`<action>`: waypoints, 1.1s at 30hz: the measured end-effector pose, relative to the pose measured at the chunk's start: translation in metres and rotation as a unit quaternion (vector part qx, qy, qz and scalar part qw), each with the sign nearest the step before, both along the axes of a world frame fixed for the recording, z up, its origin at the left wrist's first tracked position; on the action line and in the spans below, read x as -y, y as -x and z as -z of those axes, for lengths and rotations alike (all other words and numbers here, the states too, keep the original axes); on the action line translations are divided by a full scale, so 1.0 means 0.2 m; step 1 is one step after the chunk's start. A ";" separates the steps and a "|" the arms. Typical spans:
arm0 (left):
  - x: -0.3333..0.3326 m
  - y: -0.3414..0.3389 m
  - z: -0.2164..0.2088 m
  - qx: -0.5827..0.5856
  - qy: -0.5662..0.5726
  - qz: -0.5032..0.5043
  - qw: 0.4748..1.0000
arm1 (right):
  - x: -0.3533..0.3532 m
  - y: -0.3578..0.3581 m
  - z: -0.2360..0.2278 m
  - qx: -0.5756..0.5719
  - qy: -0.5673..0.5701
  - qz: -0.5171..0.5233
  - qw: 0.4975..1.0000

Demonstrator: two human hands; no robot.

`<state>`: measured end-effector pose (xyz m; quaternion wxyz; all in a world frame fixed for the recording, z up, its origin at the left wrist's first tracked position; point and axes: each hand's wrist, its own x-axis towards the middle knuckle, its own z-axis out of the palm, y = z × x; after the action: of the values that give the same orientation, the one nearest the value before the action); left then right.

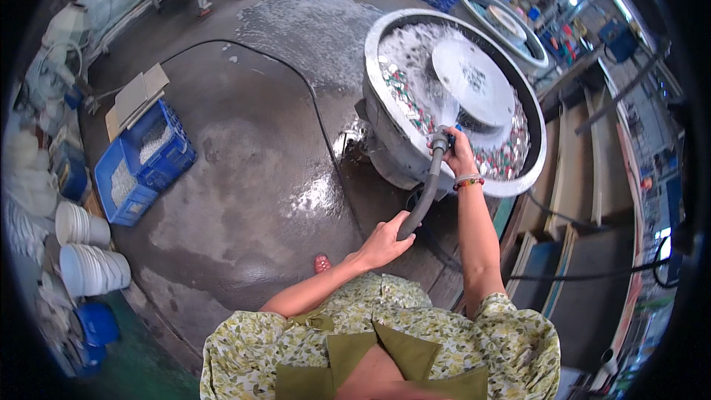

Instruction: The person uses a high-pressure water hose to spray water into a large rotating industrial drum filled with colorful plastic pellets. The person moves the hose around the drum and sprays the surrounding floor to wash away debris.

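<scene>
A thick grey hose [427, 196] runs between my two hands. My left hand [385, 242] is wrapped round its lower stretch, low in front of me. Farther up, my right hand [459, 152] grips the nozzle end, where a metal fitting [442, 137] and a blue part show. Water sprays from it into a large round metal tub [374, 115]. Small red, green and white pieces [400, 92] lie in a ring inside, with white foam among them. A round pale hub [474, 78] stands in the tub's middle, wet with spray.
A blue crate [141, 178] of small white pieces stands at the left, cardboard on it. White buckets [92, 270] are stacked below. A black hose [315, 96] crosses the wet floor. Wooden troughs [578, 155] line the right; another round tub [537, 55] stands behind.
</scene>
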<state>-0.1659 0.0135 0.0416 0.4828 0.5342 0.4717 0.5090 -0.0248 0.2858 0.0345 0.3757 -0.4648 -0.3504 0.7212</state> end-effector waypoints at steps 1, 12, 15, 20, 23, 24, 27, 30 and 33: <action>0.01 -0.02 -0.08 -0.025 0.043 0.047 0.998 | 0.04 -0.09 0.01 0.002 0.010 0.019 1.000; 0.11 -0.92 0.02 -0.060 0.069 0.181 0.979 | 0.33 -1.14 0.19 -0.082 0.072 0.122 0.987; 0.19 -1.24 0.05 -0.021 0.101 0.238 0.966 | 0.38 -1.39 0.13 -0.105 0.039 0.098 0.989; 0.26 -1.75 -0.10 -0.028 0.157 0.319 0.934 | 0.54 -1.73 -0.10 -0.124 -0.015 0.068 0.990; 0.29 -1.99 -0.12 -0.021 0.146 0.314 0.938 | 0.55 -1.94 -0.16 -0.131 -0.020 0.048 0.990; 0.29 -2.07 -0.12 -0.027 0.140 0.312 0.939 | 0.55 -2.01 -0.16 -0.126 -0.019 0.048 0.991; 0.27 -2.25 -0.14 0.004 0.114 0.289 0.951 | 0.51 -2.20 -0.14 -0.099 -0.005 0.052 0.994; 0.21 -2.39 -0.11 -0.004 0.118 0.293 0.949 | 0.45 -2.37 -0.11 -0.115 -0.001 0.060 0.992; 0.15 -2.52 -0.09 -0.002 0.121 0.308 0.944 | 0.41 -2.51 -0.07 -0.116 0.014 0.061 0.991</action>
<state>0.3383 -0.0155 0.0589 0.6757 0.5922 0.3432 0.2738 0.4774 0.2044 0.0488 0.4507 -0.4035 -0.2656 0.7507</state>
